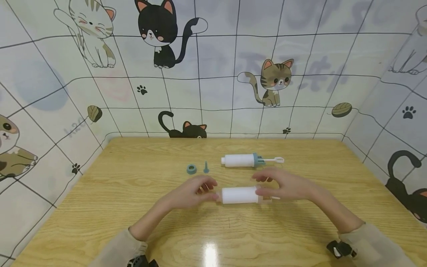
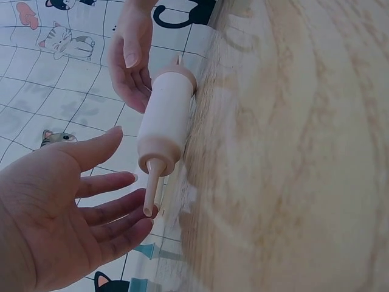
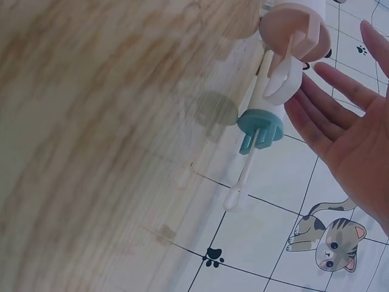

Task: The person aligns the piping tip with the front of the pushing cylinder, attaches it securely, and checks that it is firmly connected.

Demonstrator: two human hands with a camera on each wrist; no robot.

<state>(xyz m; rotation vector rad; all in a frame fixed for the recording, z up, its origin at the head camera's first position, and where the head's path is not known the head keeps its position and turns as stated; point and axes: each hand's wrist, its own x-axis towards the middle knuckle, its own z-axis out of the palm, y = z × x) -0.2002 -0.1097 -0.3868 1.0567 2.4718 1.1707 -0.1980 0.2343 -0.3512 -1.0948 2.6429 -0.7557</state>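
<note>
Sleeves: pale cuffs, each with a small dark wrist camera, run up behind both hands.
Hands: left hand and right hand are well apart, fingers loose and uncurled, neither clamped on anything; whether a fingertip brushes the tube I cannot tell.
Pink-ended tube: lies on the bench between the hands, its spout beside the left fingers, its white pull loop beside the right.
Risk: this round tube could roll, probably from a one-sided nudge while neither hand grips it; the thin spout might bend or slip loose if the left fingers catch it sideways; a snag on the loop could slide the plunger out.
Blue-ended tube: just beyond the right hand; reaching forward might knock it.
Blue ring and blue spout: loose beyond the left hand, small enough to be swept aside by its knuckles.
Insides: both tubes have cloudy white walls, so I cannot tell what they contain.
</note>
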